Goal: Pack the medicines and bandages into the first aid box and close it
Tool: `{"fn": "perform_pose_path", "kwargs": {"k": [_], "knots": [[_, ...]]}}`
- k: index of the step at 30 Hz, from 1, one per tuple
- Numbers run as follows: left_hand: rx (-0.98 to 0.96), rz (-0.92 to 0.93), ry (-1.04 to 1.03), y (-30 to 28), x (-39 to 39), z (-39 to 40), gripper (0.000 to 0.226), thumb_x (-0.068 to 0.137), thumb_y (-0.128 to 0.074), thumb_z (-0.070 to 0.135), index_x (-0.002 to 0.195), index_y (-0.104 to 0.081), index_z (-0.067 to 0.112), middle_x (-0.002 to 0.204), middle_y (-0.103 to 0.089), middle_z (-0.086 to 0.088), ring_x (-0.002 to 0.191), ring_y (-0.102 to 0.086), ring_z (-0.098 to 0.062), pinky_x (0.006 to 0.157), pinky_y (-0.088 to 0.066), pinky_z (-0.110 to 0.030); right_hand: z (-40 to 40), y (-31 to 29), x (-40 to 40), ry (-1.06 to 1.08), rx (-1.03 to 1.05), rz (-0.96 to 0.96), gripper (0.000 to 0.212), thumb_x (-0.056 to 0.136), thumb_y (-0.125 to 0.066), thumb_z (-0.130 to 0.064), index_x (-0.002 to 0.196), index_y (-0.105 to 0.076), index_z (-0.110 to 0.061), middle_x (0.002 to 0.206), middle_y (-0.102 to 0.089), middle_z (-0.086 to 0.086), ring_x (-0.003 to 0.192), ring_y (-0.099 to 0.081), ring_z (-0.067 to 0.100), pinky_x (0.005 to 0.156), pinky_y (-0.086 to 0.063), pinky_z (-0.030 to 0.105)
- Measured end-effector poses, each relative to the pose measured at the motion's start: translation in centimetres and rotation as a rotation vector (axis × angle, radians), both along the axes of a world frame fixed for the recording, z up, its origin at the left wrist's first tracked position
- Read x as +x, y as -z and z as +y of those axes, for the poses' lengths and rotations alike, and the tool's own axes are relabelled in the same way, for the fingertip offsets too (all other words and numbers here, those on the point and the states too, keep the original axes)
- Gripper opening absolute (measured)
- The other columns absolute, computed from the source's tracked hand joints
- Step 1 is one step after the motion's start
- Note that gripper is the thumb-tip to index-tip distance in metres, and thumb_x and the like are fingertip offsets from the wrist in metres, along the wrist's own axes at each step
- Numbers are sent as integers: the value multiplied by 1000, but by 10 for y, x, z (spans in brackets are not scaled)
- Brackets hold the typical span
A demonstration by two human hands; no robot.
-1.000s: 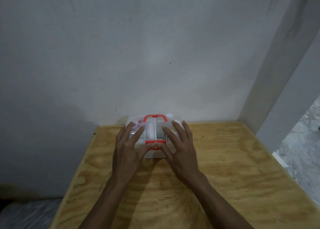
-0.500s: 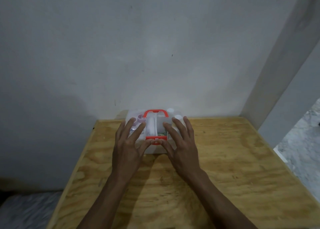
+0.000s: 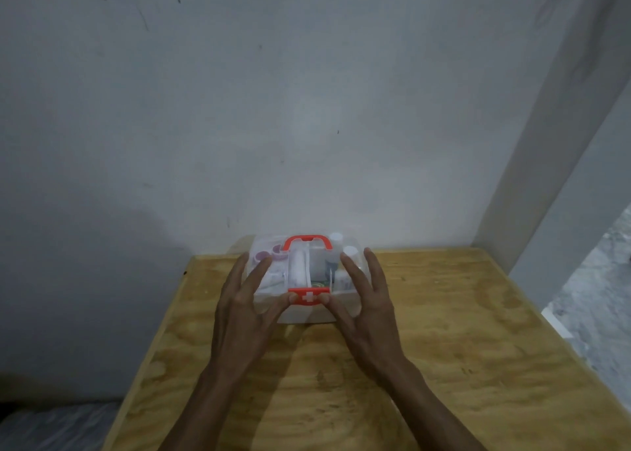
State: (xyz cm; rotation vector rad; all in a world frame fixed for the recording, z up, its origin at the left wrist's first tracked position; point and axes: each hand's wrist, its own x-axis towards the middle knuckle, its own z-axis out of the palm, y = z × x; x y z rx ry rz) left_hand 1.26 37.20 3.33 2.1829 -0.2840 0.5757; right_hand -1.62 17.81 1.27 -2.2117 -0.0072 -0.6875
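Observation:
A clear plastic first aid box [image 3: 307,312] with a red handle [image 3: 309,240] and a red front latch bearing a white cross [image 3: 309,296] sits at the far edge of the wooden table, its lid down. Through the lid I see a white bandage roll [image 3: 296,271], white bottles [image 3: 341,245] and purple-capped items [image 3: 263,256]. My left hand [image 3: 244,309] rests on the box's left side, thumb at the latch's left end. My right hand [image 3: 367,305] rests on the right side, thumb at the latch's right end. All fingers are spread.
The plywood table [image 3: 461,348] stands against a pale wall [image 3: 307,109]. A white pillar [image 3: 563,143] rises at the right, with grey floor [image 3: 601,297] beyond the table's right edge. The left table edge drops to a dark gap.
My thumbs have slid apart from the middle of the latch to its ends, uncovering the white cross. The fingers have lifted and spread wider over the lid.

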Motion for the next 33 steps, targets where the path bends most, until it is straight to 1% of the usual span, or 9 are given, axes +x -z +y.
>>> {"fn": "perform_pose_path", "kwargs": {"k": [3, 6, 12, 16, 18, 24, 27, 30, 33], "knots": [[0, -20, 31, -2, 6, 5, 72, 71, -75, 54, 134, -57, 24, 149, -44, -2, 131, -37, -7, 102, -39, -26, 0, -3, 5, -9, 25, 2, 65, 85, -62, -57, 144, -37, -46, 164, -6, -12, 147, -14, 9, 109, -27, 30], [15, -7, 24, -2, 17, 7, 70, 70, -76, 48, 135, -56, 26, 150, -43, -2, 132, -34, -3, 98, -30, -10, 1, -6, 14, -17, 41, 28, 66, 84, -63, -58, 144, -39, -44, 165, -6, -10, 148, -17, 15, 110, -30, 36], [22, 25, 7, -5, 41, 7, 70, 72, -77, 46, 136, -55, 26, 152, -41, -4, 138, -38, -18, 100, -34, -23, 4, -10, 41, -25, 54, 54, 70, 85, -63, -58, 146, -34, -41, 165, -5, -10, 149, -18, 15, 113, -33, 42], [15, 30, 11, -5, 56, 9, 71, 72, -76, 46, 136, -54, 27, 153, -39, -4, 135, -35, -8, 101, -34, -24, 5, -14, 54, -30, 62, 83, 73, 85, -64, -56, 149, -34, -36, 165, -5, -8, 149, -17, 15, 111, -30, 37], [14, 31, 14, -6, 59, 8, 71, 72, -77, 46, 136, -54, 27, 153, -38, -4, 136, -37, -11, 100, -35, -24, 5, -15, 59, -25, 53, 93, 74, 85, -64, -56, 149, -34, -35, 165, -5, -7, 149, -18, 16, 108, -28, 33], [28, 36, -1, -7, 59, 4, 72, 72, -77, 43, 138, -53, 26, 154, -36, -4, 137, -40, -19, 95, -34, -22, 3, -16, 63, -17, 56, 122, 77, 82, -62, -60, 149, -33, -35, 165, -7, -6, 149, -19, 18, 112, -30, 41], [23, 42, 0, -8, 58, 3, 72, 72, -77, 43, 138, -53, 25, 155, -35, -5, 138, -39, -20, 94, -34, -23, 3, -14, 65, -15, 52, 125, 77, 82, -62, -61, 149, -32, -36, 165, -6, -6, 149, -19, 18, 111, -29, 41], [6, 65, -1, -9, 57, 2, 73, 72, -77, 43, 138, -52, 25, 155, -34, -4, 140, -36, -19, 95, -35, -23, 3, -14, 64, -12, 49, 134, 76, 83, -63, -60, 149, -32, -36, 165, -5, -7, 149, -17, 17, 109, -26, 35], [4, 60, 6, -9, 55, 2, 72, 73, -75, 45, 138, -52, 26, 156, -33, -4, 140, -35, -19, 97, -34, -24, 4, -18, 60, -19, 56, 138, 76, 84, -64, -57, 149, -32, -34, 165, -5, -6, 149, -17, 18, 112, -28, 40]]}}
